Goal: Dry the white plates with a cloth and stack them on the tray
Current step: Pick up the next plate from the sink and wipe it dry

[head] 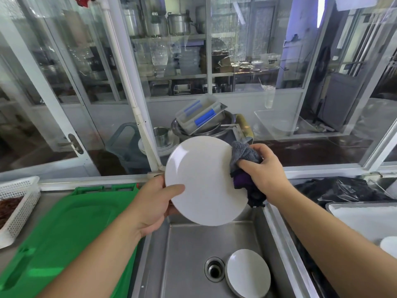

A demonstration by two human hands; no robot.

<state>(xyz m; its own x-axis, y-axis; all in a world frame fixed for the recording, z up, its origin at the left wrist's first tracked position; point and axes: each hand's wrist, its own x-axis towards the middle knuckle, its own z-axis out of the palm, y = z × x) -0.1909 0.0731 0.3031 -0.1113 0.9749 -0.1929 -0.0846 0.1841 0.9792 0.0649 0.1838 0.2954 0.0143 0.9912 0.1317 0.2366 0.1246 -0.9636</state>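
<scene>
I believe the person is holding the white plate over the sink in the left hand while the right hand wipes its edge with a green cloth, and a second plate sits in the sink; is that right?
Nearly. The head view shows the cloth is grey and dark purple, not green. The rest holds: the left hand grips the white plate above the sink, the right hand presses the cloth to its edge, and a second plate lies beside the drain.

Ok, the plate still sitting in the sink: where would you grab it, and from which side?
Probably by the raised upper-left rim of the plate in the sink, coming from above. It leans tilted against the sink's right wall beside the drain, so that edge stands clear for a thumb-and-finger pinch.
</scene>
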